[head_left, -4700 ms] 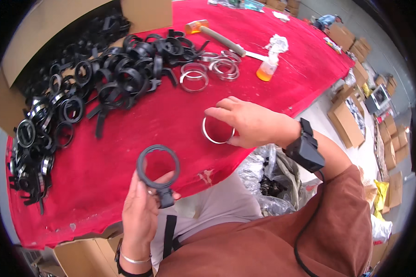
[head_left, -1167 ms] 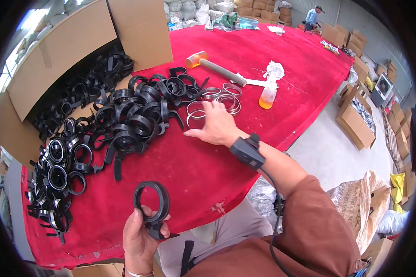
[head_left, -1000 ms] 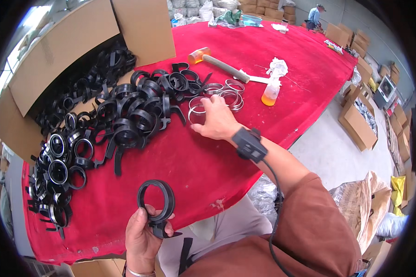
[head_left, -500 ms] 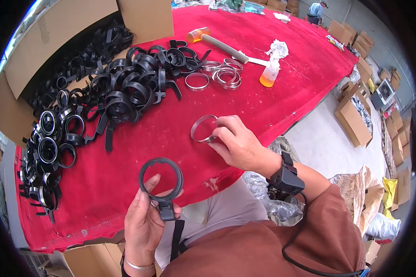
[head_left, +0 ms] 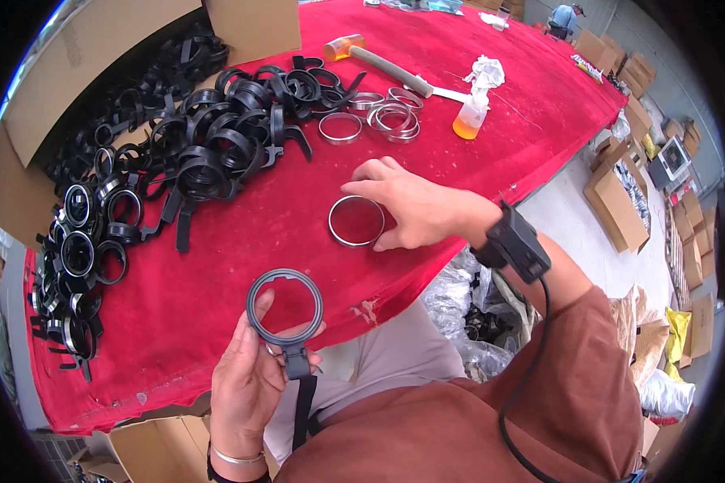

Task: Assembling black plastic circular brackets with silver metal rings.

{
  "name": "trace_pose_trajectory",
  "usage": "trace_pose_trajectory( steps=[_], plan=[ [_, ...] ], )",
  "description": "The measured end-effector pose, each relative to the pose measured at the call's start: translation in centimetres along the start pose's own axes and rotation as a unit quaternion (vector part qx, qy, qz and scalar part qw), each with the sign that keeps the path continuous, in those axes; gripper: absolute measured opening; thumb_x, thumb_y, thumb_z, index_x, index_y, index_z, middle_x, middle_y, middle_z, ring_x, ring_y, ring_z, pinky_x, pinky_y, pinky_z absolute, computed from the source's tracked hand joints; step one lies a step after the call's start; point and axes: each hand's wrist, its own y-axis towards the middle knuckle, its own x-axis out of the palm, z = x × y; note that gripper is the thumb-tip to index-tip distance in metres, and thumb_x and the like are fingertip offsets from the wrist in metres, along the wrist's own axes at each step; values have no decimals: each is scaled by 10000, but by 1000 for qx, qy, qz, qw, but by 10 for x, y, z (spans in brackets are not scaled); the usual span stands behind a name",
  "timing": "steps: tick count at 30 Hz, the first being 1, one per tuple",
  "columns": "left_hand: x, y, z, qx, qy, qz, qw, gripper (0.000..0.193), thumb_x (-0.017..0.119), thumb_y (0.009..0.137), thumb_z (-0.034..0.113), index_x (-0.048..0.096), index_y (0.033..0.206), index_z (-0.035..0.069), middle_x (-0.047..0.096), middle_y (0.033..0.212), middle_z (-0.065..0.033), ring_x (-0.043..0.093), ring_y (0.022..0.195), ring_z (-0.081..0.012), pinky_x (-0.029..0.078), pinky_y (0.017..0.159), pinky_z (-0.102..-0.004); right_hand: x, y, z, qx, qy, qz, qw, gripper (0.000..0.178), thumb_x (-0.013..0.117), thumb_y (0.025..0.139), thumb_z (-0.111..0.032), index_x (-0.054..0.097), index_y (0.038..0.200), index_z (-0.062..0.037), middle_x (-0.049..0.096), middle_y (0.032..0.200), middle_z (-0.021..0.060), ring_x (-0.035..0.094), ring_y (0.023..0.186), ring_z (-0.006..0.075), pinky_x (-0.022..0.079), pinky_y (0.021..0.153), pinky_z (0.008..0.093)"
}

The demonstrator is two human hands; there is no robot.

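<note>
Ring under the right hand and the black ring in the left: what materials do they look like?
The silver ring under the right hand looks like metal, probably steel or aluminium: thin wall, bright polished glint along its rim. The black ring in the left hand looks like moulded plastic, possibly rubber: matte, dull grey-black, thicker wall, notched inner edge and a strap tail. Neither is certain by sight.

The left hand [head_left: 246, 386] is raised palm-up with fingers curled closed; the right hand [head_left: 415, 205] reaches forward, palm down, fingers spread.
</note>
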Motion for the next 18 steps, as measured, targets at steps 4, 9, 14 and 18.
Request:
trace_pose_trajectory(
  steps=[4, 9, 14, 18],
  plan=[
    [0, 1, -1, 1, -5, -4, 1000, 479, 311, 1019, 265, 260, 1417, 3, 483, 1304, -183, 542, 1128, -438, 539, 835, -513, -1, 23, 2, -7, -33, -144, 989, 785, 789, 624, -141, 454, 1309, 46, 451, 1238, 199, 420, 1156, 362, 371, 1010, 406],
    [1, 0, 1, 28, 6, 10, 1000, 475, 314, 1019, 266, 262, 1423, 21, 512, 1266, -190, 571, 1102, -385, 542, 832, -503, -2, 17, -16, -69, -123, -90, 986, 691, 736, 583, -72, 496, 1218, 60, 487, 1165, 181, 483, 1052, 340, 450, 907, 386],
    [3, 1, 5, 41, 25, 12, 999, 469, 321, 1018, 266, 270, 1425, 40, 555, 1200, -195, 596, 1066, -319, 541, 839, -487, 6, -3, -35, -179, -223, 72, 955, 660, 716, 547, -69, 506, 1164, 41, 508, 1088, 163, 512, 968, 304, 458, 847, 369],
    [4, 6, 7, 26, 27, 24, 999, 471, 335, 1016, 261, 254, 1434, 57, 581, 1148, -168, 584, 1085, -300, 515, 876, -487, -3, -7, -57, -164, -145, 98, 971, 589, 678, 638, -73, 497, 1184, 53, 503, 1093, 169, 508, 966, 312, 469, 814, 371]
  ],
)
